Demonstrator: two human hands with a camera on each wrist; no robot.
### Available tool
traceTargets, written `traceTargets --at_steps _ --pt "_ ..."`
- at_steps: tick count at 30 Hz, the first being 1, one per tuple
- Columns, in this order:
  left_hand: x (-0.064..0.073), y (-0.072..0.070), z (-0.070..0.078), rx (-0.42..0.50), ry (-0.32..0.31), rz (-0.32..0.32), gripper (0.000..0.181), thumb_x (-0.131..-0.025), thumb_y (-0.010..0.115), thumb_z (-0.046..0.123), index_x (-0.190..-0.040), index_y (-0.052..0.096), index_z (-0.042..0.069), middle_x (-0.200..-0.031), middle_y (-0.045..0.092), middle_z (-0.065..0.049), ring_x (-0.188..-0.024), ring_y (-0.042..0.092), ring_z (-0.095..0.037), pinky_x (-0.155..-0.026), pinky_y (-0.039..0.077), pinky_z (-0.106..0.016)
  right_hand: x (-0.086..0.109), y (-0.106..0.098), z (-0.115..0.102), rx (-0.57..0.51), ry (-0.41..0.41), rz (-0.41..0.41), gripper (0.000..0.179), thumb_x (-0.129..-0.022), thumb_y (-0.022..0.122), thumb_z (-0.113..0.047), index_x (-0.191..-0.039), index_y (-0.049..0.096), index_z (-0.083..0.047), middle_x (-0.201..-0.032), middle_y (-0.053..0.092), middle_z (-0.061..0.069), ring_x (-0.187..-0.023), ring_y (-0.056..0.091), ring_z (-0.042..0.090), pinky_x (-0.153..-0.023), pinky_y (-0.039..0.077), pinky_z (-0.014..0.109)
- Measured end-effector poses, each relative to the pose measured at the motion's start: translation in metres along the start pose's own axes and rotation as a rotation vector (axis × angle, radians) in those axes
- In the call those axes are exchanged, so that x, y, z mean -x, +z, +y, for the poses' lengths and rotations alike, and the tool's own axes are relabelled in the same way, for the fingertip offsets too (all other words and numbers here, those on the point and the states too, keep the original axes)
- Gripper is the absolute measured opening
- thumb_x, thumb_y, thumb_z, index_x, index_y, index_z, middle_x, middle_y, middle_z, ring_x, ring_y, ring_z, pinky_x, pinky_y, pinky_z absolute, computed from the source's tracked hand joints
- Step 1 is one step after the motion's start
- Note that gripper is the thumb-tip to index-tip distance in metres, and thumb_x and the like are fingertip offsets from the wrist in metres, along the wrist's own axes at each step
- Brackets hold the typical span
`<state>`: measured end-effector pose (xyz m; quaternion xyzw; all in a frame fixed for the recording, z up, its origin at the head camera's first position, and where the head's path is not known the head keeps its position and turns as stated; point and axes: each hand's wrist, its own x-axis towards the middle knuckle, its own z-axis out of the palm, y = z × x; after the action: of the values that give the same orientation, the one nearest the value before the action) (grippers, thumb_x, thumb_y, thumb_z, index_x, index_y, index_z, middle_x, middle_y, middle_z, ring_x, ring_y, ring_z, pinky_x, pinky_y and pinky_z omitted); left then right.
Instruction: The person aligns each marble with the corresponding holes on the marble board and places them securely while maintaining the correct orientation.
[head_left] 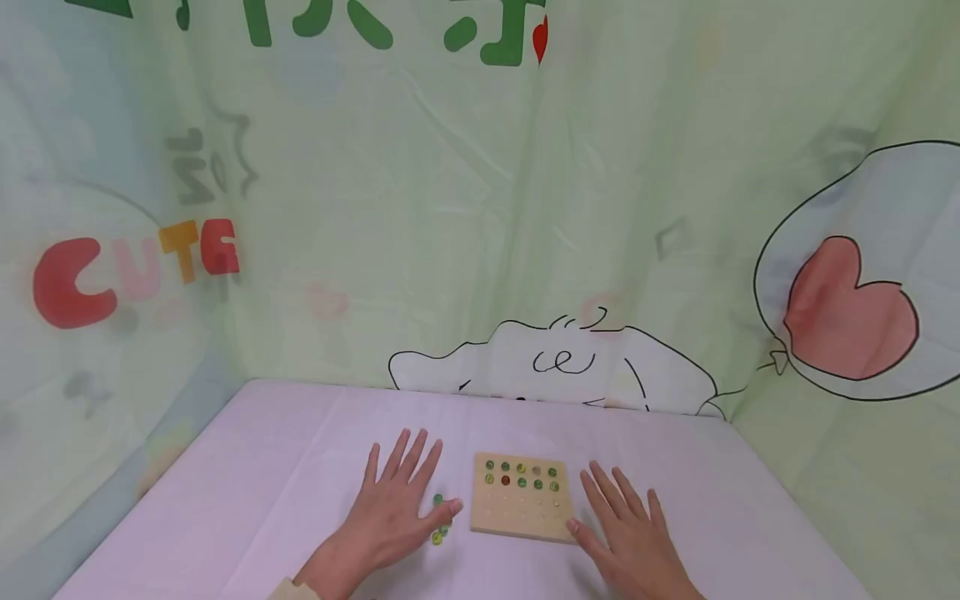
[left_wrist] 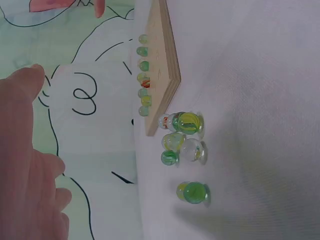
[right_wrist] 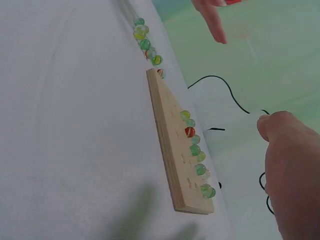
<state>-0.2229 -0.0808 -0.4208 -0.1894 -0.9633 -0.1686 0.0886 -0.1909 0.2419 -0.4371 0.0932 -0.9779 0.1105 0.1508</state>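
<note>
A wooden board (head_left: 522, 521) with rows of shallow holes lies flat between the two hands. Glass marbles fill its two far rows, mostly green and yellow with one red marble (head_left: 506, 481); the nearer rows of holes hold none. My left hand (head_left: 390, 508) hovers left of the board, fingers spread, holding nothing. Beneath and beside its thumb lie several loose marbles (left_wrist: 189, 123) on the table, partly hidden in the head view. My right hand (head_left: 633, 533) is held spread at the board's right edge, its thumb near the corner, with nothing in it.
A pale pinkish cloth covers the table (head_left: 300, 450). Behind it and to both sides hangs a light green curtain (head_left: 450, 208) printed with letters, a cartoon figure and a balloon with a red heart (head_left: 847, 317).
</note>
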Motion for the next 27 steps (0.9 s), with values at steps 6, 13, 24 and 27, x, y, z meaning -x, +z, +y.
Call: traceTargets --at_steps 6,13,24,27 --pt "0.002 0.002 0.003 0.043 0.019 -0.018 0.08 -0.096 0.04 0.067 -0.157 0.026 0.016 -0.166 0.017 -0.007 -0.154 0.011 -0.032 -0.121 0.005 -0.063 -0.001 0.02 -0.001 0.009 0.055 -0.121 0.074 -0.095 0.049 -0.062 -0.148 0.045 -0.01 -0.157 0.041 0.007 -0.145 0.034 0.037 -0.111 0.018 0.073" --pt "0.005 0.008 0.004 0.077 0.031 -0.032 0.082 -0.095 0.035 0.07 -0.157 0.028 0.016 -0.165 0.022 -0.007 -0.154 0.014 -0.031 -0.121 0.007 -0.063 0.001 0.038 -0.004 0.0 0.105 -0.271 0.074 -0.095 0.048 -0.059 -0.147 0.045 -0.006 -0.157 0.041 0.008 -0.146 0.032 0.038 -0.114 0.017 0.072" --pt "0.005 0.018 0.001 0.105 0.032 -0.078 0.081 -0.095 0.042 0.066 -0.155 0.03 0.013 -0.164 0.026 -0.008 -0.153 0.017 -0.032 -0.12 0.009 -0.064 0.002 0.046 -0.002 0.032 0.056 -0.214 0.053 -0.097 0.058 -0.031 -0.143 0.05 -0.006 -0.151 0.048 0.008 -0.139 0.043 0.035 -0.109 0.028 0.07" --pt "0.005 0.021 -0.001 0.1 0.034 -0.099 0.085 -0.093 0.044 0.068 -0.155 0.03 0.012 -0.164 0.026 -0.01 -0.153 0.018 -0.032 -0.12 0.011 -0.064 0.001 0.048 -0.003 0.044 0.04 -0.192 0.051 -0.096 0.061 -0.028 -0.141 0.053 -0.006 -0.149 0.051 0.007 -0.138 0.045 0.034 -0.109 0.03 0.069"
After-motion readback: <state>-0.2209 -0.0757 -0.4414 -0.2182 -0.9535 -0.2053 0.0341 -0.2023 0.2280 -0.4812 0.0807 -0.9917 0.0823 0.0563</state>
